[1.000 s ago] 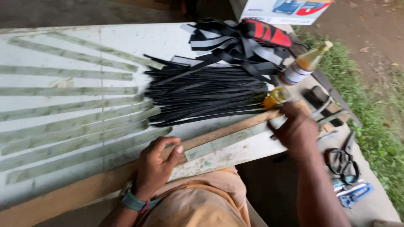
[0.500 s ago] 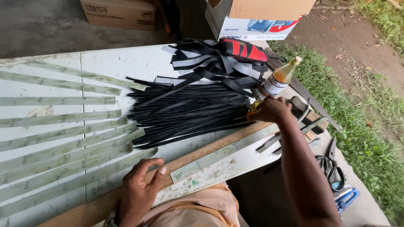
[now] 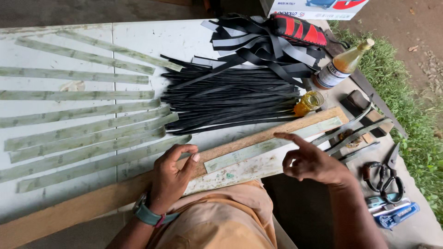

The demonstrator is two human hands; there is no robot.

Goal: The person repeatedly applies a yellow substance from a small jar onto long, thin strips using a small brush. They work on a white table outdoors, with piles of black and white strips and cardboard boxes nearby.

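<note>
Your left hand [image 3: 173, 177] presses flat on the wooden plank [image 3: 258, 138] beside the green strip [image 3: 272, 145], right hand [image 3: 314, 161] hovering loosely spread, empty—keep that plank pinned steady.

right hand [image 3: 316, 161] drawn back from small jar [image 3: 308, 102] — now empty, hovering

1 white box [image 3: 318, 7] at top edge, red and blue print. 1 amber bottle [image 3: 341, 64] right of the black strips, white label [image 3: 331, 76].
</note>
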